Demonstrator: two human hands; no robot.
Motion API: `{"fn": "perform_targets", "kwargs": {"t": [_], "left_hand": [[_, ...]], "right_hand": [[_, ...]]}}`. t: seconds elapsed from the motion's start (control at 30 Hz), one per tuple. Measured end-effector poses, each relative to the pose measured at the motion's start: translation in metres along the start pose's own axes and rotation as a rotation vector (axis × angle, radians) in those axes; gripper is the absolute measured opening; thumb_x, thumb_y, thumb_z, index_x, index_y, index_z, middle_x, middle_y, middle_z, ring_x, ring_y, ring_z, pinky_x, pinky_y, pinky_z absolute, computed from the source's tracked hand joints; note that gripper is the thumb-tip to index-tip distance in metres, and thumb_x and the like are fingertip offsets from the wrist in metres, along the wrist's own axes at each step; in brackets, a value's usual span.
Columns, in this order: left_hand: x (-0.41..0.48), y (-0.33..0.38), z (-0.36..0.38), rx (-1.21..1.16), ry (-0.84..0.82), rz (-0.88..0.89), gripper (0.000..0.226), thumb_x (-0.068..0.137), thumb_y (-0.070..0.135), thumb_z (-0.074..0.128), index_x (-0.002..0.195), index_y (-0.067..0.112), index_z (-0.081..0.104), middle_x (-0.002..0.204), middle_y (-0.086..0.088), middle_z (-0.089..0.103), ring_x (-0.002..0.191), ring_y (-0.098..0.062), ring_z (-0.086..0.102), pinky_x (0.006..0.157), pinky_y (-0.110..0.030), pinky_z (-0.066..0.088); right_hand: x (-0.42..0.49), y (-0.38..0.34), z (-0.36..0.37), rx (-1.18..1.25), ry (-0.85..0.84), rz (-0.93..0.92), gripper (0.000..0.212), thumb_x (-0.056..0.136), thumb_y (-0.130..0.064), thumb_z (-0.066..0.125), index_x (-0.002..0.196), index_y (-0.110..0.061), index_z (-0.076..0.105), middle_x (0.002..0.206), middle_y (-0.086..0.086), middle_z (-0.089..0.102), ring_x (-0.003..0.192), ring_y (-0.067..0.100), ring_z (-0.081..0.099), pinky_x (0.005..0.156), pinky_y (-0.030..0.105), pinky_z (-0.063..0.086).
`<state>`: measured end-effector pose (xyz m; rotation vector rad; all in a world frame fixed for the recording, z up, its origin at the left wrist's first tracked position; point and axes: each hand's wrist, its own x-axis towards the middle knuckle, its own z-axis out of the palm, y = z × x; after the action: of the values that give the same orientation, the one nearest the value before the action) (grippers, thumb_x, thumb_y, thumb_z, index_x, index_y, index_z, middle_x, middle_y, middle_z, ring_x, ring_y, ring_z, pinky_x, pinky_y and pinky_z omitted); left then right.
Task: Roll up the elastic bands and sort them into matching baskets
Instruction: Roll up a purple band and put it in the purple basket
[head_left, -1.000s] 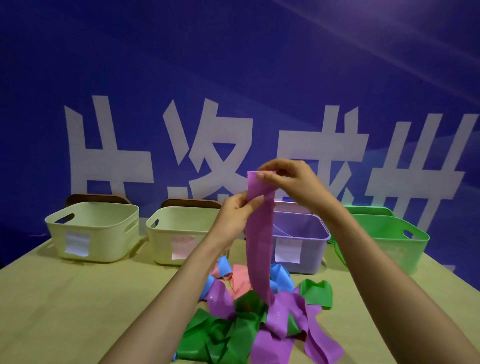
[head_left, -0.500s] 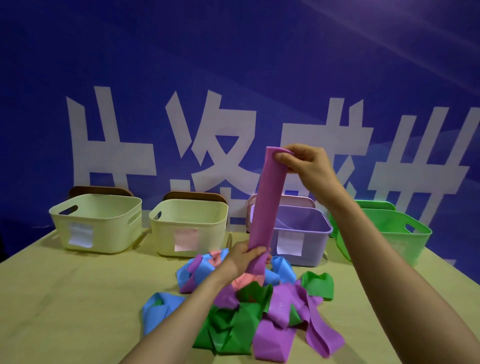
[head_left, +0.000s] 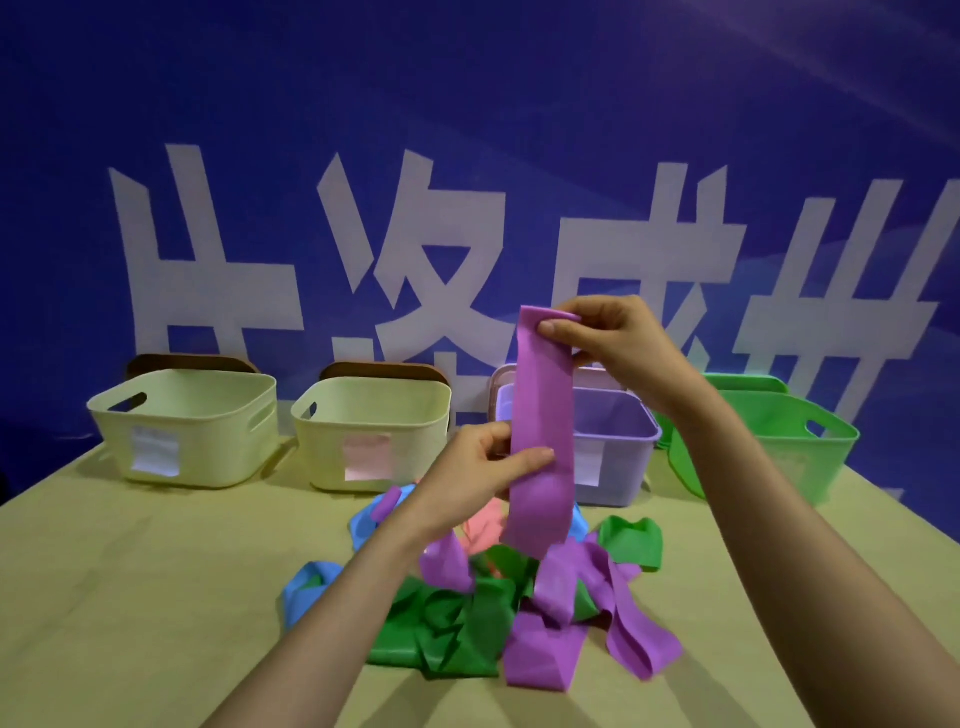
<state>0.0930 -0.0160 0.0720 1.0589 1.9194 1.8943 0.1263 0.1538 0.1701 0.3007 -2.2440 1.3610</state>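
While the right hand (head_left: 618, 348), just right of the frame's centre, pinches the top edge of a long purple elastic band (head_left: 540, 410) between thumb and fingertips, the left hand (head_left: 475, 475) grips the same strip lower down, thumb across its front and fingers curled behind. That band hangs upright in front of the lavender plastic basket (head_left: 621, 441), its lower end reaching a loose heap of green, purple, blue and pink elastic bands (head_left: 467, 623) in the lower centre. Across the middle of the frame the baskets stand in a row on the pale yellow-green table (head_left: 130, 597): a cream basket with a white label (head_left: 182, 415) at the left, a cream basket with a pink label (head_left: 371, 415) beside it, then the lavender one, then a green plastic basket (head_left: 779, 441) at the right. Behind them rises a blue wall with large white characters (head_left: 467, 130).
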Motion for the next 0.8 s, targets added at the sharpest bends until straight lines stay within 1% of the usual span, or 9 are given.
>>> {"fn": "perform_targets", "kwargs": {"t": [0.17,0.33,0.4,0.43,0.5,0.57,0.7,0.73,0.8], "left_hand": [[-0.035,-0.026,0.009,-0.059,-0.019,-0.126,0.01,0.087,0.006,0.063,0.085,0.014,0.068,0.074,0.003,0.07,0.063,-0.007,0.061,0.052,-0.018,0.048],[-0.057,-0.108,0.017,0.063,-0.058,-0.335,0.009,0.085,0.005,0.067,0.087,0.013,0.069,0.072,0.012,0.071,0.068,-0.001,0.064,0.07,-0.024,0.052],[-0.064,-0.129,0.019,0.167,-0.051,-0.372,0.005,0.08,0.016,0.074,0.084,0.013,0.072,0.073,0.01,0.071,0.07,-0.002,0.06,0.07,-0.029,0.048],[-0.066,-0.135,0.02,0.221,-0.031,-0.376,0.017,0.075,0.025,0.075,0.084,0.011,0.073,0.077,0.006,0.071,0.071,-0.004,0.058,0.069,-0.03,0.047],[-0.068,-0.137,0.023,0.309,-0.005,-0.349,0.037,0.067,0.038,0.069,0.086,0.007,0.074,0.082,-0.001,0.072,0.073,-0.006,0.057,0.067,-0.032,0.048],[-0.067,-0.131,0.023,0.368,0.001,-0.304,0.04,0.067,0.044,0.067,0.093,0.013,0.072,0.091,0.001,0.074,0.079,-0.006,0.064,0.075,-0.035,0.053],[-0.067,-0.11,0.016,0.436,0.03,-0.247,0.068,0.06,0.061,0.067,0.116,0.023,0.059,0.108,0.007,0.07,0.099,-0.006,0.065,0.09,-0.032,0.052],[-0.066,-0.104,0.015,0.353,0.121,-0.206,0.063,0.062,0.056,0.072,0.114,0.022,0.059,0.105,0.006,0.069,0.097,-0.004,0.065,0.089,-0.03,0.052],[-0.064,-0.085,0.014,0.162,0.288,-0.092,0.031,0.074,0.028,0.079,0.1,0.023,0.062,0.094,0.008,0.069,0.085,0.002,0.064,0.08,-0.018,0.052]], "right_hand": [[-0.027,0.029,0.016,0.09,-0.127,0.1,0.007,0.088,-0.011,0.063,0.092,-0.012,0.068,0.076,-0.001,0.063,0.068,-0.001,0.059,0.063,0.015,0.05],[-0.071,0.102,0.051,0.154,-0.222,0.351,0.011,0.085,-0.013,0.067,0.077,-0.018,0.07,0.067,-0.005,0.058,0.063,0.001,0.053,0.059,0.014,0.047],[-0.085,0.12,0.062,0.148,-0.23,0.415,0.009,0.086,-0.012,0.067,0.079,-0.018,0.07,0.066,-0.005,0.059,0.063,0.002,0.053,0.059,0.015,0.047],[-0.091,0.125,0.066,0.156,-0.217,0.425,0.008,0.087,-0.011,0.066,0.081,-0.015,0.069,0.066,-0.004,0.058,0.062,0.003,0.053,0.059,0.015,0.047],[-0.097,0.127,0.071,0.186,-0.173,0.411,0.009,0.087,-0.009,0.066,0.083,-0.015,0.07,0.067,-0.006,0.06,0.063,0.001,0.054,0.06,0.015,0.048],[-0.1,0.124,0.07,0.193,-0.144,0.372,0.012,0.086,-0.008,0.066,0.083,-0.018,0.07,0.065,-0.012,0.064,0.065,-0.002,0.055,0.062,0.015,0.048],[-0.108,0.112,0.067,0.183,-0.141,0.265,0.014,0.082,-0.006,0.07,0.083,-0.02,0.069,0.067,-0.012,0.066,0.066,-0.001,0.056,0.064,0.017,0.047],[-0.111,0.108,0.067,0.203,-0.125,0.246,0.015,0.079,-0.008,0.073,0.082,-0.021,0.067,0.068,-0.01,0.067,0.067,0.002,0.057,0.064,0.019,0.046],[-0.118,0.101,0.07,0.246,-0.088,0.219,0.016,0.072,-0.02,0.077,0.076,-0.026,0.062,0.066,-0.005,0.065,0.068,0.01,0.057,0.066,0.028,0.046]]}}
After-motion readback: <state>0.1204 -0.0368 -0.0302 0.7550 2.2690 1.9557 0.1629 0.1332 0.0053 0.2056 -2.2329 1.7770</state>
